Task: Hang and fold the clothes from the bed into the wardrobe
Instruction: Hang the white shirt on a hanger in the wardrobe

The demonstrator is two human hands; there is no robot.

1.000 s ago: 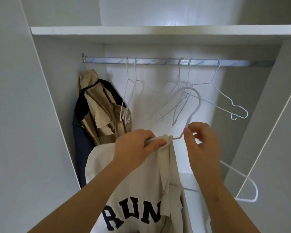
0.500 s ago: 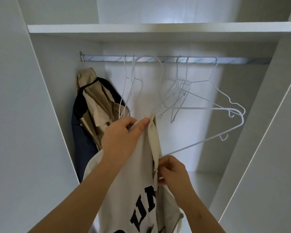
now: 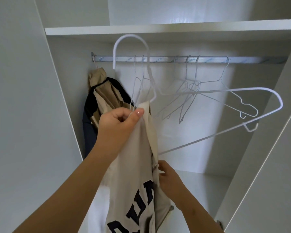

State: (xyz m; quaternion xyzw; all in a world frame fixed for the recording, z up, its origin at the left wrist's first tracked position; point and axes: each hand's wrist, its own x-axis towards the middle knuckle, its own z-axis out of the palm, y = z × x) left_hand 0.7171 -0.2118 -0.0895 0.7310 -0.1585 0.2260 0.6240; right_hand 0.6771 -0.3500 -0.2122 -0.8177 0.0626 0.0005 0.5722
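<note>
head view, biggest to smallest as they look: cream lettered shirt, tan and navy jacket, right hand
1. cream lettered shirt, though it is nearer the camera
2. tan and navy jacket, partly hidden behind the left hand
3. right hand

Both arms are bare from the fingers back to the lower edge of the view. The left hand (image 3: 118, 126) shows a broad back, and its thumbnail (image 3: 138, 112) is short, rounded and glossy. The right hand (image 3: 169, 179) looks slimmer. Well behind its fingers, on the right forearm (image 3: 200, 221), sits one small dark spot (image 3: 194, 211).
</note>
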